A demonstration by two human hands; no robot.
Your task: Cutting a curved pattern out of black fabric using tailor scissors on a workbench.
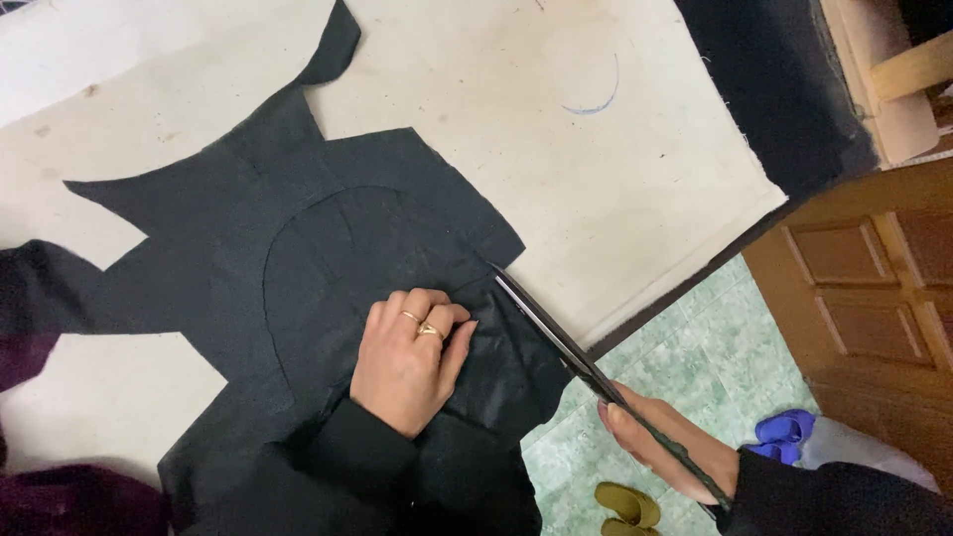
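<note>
My right hand [663, 445] was wrapped around the handles of the black scissors [581, 359], their blades nearly shut and pointing up-left, the tips touching the edge of the black fabric [298, 248]. My left hand [407, 359], fingers curled loosely and holding nothing, pressed flat on that cloth just beside the blades, two gold rings [423, 325] on it. The fabric lay spread on the pale worktable [615, 189]. Below the table's edge were green floor tiles [715, 357]; beyond, a wooden door [874, 288].
</note>
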